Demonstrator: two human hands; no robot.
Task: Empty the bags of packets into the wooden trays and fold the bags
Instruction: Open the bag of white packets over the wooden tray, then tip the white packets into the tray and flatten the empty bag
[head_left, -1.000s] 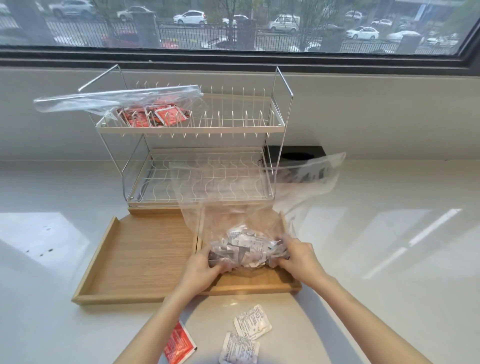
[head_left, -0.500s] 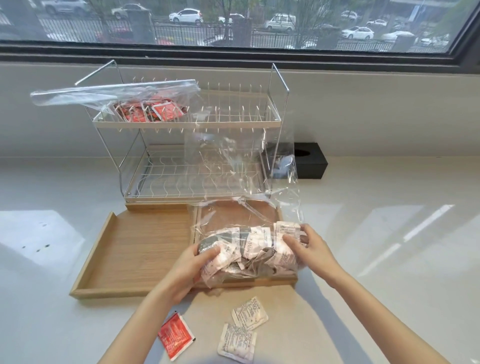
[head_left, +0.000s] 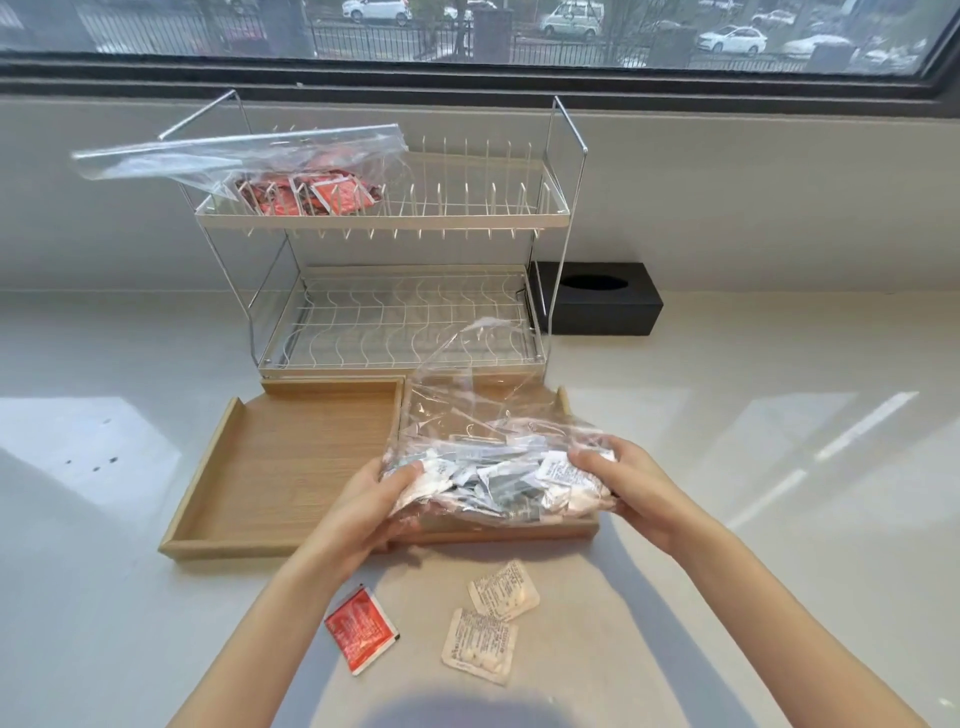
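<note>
Both hands are on the clear bag of white packets (head_left: 498, 467), holding it just above the right wooden tray (head_left: 563, 402), with the bag's loose open end trailing up and back toward the dish rack (head_left: 384, 223). The left hand (head_left: 376, 501) grips the bag's left end, thumb curled over the top of the plastic and fingers tucked beneath; the right hand (head_left: 626, 486) clamps the right end, thumb pressed on top of the packets through the film, fingers wrapped under. The packets sit bunched in the low part of the bag between the two hands, white and silver, and the tray floor under them is mostly hidden by the bag. The left wooden tray (head_left: 291, 457) lies just beside it, the two touching along their inner walls. Up on the rack's top shelf a second clear bag of red packets (head_left: 306, 182) lies on its side, its mouth sticking out past the rack's left edge. On the counter (head_left: 779, 519) in front of the trays, a single red packet (head_left: 361, 629) lies to the left, and two white packets (head_left: 491, 623) lie near it, one overlapping the other's corner. A black tissue box (head_left: 602, 304) stands behind the rack on the right
</note>
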